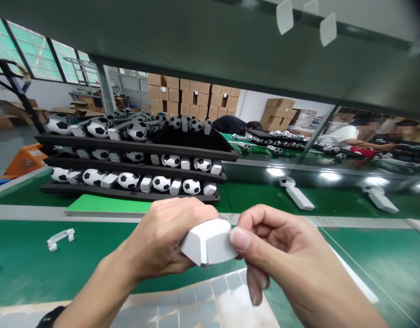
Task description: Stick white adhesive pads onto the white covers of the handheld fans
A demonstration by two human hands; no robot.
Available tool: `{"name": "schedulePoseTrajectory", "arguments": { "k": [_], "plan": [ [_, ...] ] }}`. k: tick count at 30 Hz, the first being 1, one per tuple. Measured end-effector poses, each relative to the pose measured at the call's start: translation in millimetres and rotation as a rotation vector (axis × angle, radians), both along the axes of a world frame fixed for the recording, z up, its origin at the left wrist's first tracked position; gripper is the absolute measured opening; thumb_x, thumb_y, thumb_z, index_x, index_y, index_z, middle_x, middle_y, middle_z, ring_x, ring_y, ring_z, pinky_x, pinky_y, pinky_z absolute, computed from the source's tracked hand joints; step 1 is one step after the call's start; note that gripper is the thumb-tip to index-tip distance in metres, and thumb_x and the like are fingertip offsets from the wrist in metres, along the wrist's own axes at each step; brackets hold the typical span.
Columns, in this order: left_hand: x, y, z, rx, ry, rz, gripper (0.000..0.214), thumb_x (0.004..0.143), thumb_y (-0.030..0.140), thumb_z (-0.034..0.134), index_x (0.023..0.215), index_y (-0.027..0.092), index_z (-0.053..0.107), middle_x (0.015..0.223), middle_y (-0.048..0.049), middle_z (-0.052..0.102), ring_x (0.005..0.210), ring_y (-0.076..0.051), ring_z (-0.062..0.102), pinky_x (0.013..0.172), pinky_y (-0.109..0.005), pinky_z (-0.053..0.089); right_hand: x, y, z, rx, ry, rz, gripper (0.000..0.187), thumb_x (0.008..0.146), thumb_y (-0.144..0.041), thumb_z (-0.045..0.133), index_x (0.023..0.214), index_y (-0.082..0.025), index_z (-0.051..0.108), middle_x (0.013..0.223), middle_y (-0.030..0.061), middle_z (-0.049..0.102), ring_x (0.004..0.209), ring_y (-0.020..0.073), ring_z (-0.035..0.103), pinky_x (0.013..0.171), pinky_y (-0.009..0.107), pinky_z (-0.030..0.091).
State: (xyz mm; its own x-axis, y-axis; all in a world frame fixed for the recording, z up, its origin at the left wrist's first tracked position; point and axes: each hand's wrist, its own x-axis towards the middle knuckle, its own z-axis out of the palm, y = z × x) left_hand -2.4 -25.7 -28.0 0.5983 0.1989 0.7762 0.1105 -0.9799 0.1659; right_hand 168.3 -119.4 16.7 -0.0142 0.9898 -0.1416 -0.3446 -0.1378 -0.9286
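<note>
My left hand (165, 237) is wrapped round a white plastic handle (206, 241) whose blunt end points toward me. My right hand (278, 255) meets it from the right, thumb pressed flat on the handle's end face and the fingers curled beside it. Both hands hover above the green bench (32, 264), just over a sheet of small grey square pads (203, 305) at the near edge. What sits at the handle's far end is hidden inside my left fist.
A black tiered rack (137, 150) holds several football-patterned fans with white handles. Two more such fans (297, 193) lie on the green conveyor to the right. A small white clip (61, 238) rests at the left. Other people sit at the far right, cardboard boxes behind.
</note>
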Motion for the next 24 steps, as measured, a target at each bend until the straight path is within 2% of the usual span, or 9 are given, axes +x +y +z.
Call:
{"name": "schedulePoseTrajectory", "arguments": {
  "k": [3, 8, 24],
  "plan": [
    [0.1, -0.1, -0.2, 0.0, -0.02, -0.007, 0.013, 0.089, 0.02, 0.054, 0.101, 0.02, 0.053, 0.078, -0.0032, 0.067, 0.064, -0.016, 0.064, 0.055, -0.026, 0.048, -1.7, -1.0, 0.2, 0.018, 0.02, 0.006, 0.023, 0.064, -0.019, 0.092, 0.063, -0.017, 0.069, 0.045, -0.0074, 0.06, 0.041, 0.0047, 0.053, 0.038, 0.007, 0.047],
    [0.1, -0.6, -0.2, 0.022, -0.03, -0.013, 0.019, 0.083, 0.015, 0.056, 0.101, 0.019, 0.053, 0.077, -0.0035, 0.067, 0.062, -0.016, 0.063, 0.054, -0.027, 0.047, -3.2, -3.1, 0.1, 0.023, -0.009, -0.005, 0.023, 0.065, -0.02, 0.092, 0.063, -0.017, 0.069, 0.045, -0.0078, 0.059, 0.038, 0.0031, 0.048, 0.034, 0.006, 0.043],
    [-0.2, -1.4, -0.1, 0.007, -0.042, -0.031, 0.024, 0.079, 0.011, 0.056, 0.101, 0.019, 0.053, 0.077, -0.0033, 0.066, 0.062, -0.016, 0.063, 0.054, -0.027, 0.047, -3.3, -5.6, 2.1, 0.009, -0.021, 0.003, 0.023, 0.066, -0.02, 0.092, 0.064, -0.019, 0.069, 0.045, -0.0083, 0.058, 0.038, 0.0037, 0.049, 0.035, 0.007, 0.044]
  ]
}}
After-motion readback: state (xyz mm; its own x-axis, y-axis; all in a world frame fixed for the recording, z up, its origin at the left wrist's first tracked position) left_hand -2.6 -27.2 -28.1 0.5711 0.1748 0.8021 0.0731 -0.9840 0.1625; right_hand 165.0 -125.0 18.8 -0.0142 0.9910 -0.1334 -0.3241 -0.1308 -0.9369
